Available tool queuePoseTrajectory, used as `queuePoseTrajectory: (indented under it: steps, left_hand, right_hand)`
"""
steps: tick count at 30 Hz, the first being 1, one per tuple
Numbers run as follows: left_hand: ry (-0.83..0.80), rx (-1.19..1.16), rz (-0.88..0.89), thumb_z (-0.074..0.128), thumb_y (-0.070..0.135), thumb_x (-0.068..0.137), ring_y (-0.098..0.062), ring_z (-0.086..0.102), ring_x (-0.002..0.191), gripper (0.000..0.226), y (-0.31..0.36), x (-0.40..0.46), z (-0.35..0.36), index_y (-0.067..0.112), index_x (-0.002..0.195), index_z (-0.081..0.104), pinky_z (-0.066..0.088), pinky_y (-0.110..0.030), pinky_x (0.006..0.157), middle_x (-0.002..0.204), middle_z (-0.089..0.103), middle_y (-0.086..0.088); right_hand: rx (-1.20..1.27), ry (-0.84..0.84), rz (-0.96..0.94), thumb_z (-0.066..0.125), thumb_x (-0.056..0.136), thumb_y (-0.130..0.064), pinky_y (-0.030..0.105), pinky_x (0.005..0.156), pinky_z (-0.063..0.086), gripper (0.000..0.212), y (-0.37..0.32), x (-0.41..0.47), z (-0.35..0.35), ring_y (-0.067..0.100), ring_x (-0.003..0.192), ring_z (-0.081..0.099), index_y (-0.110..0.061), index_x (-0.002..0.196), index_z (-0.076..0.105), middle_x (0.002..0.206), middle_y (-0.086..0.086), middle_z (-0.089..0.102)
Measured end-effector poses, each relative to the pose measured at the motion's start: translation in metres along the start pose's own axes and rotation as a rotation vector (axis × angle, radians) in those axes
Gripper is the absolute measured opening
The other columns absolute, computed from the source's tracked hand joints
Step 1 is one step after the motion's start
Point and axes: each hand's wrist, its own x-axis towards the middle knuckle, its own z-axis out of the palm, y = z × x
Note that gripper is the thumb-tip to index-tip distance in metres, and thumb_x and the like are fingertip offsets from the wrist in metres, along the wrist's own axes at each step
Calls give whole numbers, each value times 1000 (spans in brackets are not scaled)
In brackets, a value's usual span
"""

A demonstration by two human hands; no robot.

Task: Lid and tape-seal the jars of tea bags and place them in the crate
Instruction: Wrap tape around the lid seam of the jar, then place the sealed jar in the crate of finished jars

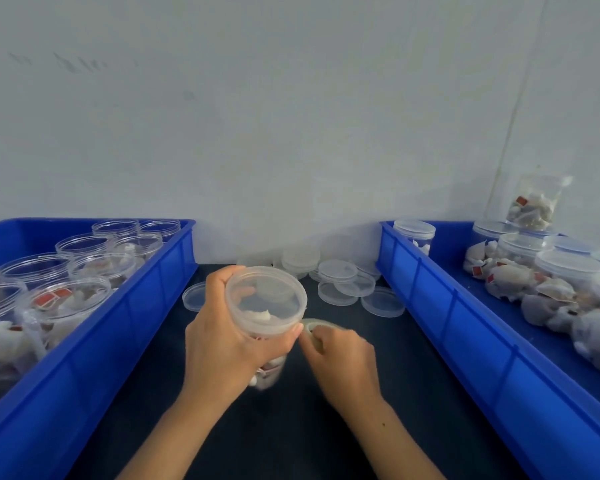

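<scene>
My left hand [222,341] grips a clear plastic jar of tea bags [265,306] above the dark table, its translucent lid on top. My right hand [340,358] holds a roll of clear tape [311,328] pressed against the jar's side just under the lid rim. The left thumb touches the tape where it meets the jar. The jar's lower part is hidden behind my left hand.
A blue crate [118,327] on the left holds several open jars of tea bags. A blue crate [465,323] on the right holds several lidded jars [414,233]. Loose lids [340,278] lie at the table's back. A wall stands behind.
</scene>
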Motion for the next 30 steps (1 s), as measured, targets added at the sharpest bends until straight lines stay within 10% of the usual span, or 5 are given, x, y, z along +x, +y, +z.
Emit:
queuePoseTrajectory:
  steps: [11, 16, 23, 30]
  left_hand:
    - [1, -191, -207, 79, 65, 33, 1, 58, 103, 85, -19, 3, 4, 42, 110, 49, 51, -34, 86, 104, 61, 24]
    - [-37, -267, -223, 82, 62, 35, 6, 58, 97, 85, -9, 11, 7, 39, 109, 48, 47, -24, 82, 100, 60, 29]
    - [-78, -445, -261, 83, 47, 44, 8, 63, 89, 79, 30, 34, 15, 27, 113, 52, 51, -14, 65, 102, 65, 10]
    - [-176, -575, -265, 91, 30, 57, -19, 66, 105, 84, 70, 61, 43, 9, 125, 48, 56, -31, 83, 115, 65, -10]
  right_hand:
    - [133, -80, -88, 49, 95, -21, 26, 89, 37, 7, 1, -3, 20, 14, 100, 46, -16, 101, 48, 108, -3, 51]
    - [1130, -225, 72, 46, 97, -38, 29, 94, 49, 32, -18, 17, -27, 11, 113, 59, -26, 124, 57, 119, -4, 65]
    - [1481, -358, 16, 55, 91, -31, 21, 88, 51, 45, -28, 32, -66, 15, 121, 58, -35, 136, 51, 132, 0, 61]
    - [1653, -305, 73, 52, 91, -29, 30, 91, 53, 47, -9, 56, -105, 23, 118, 61, -26, 138, 49, 128, 9, 63]
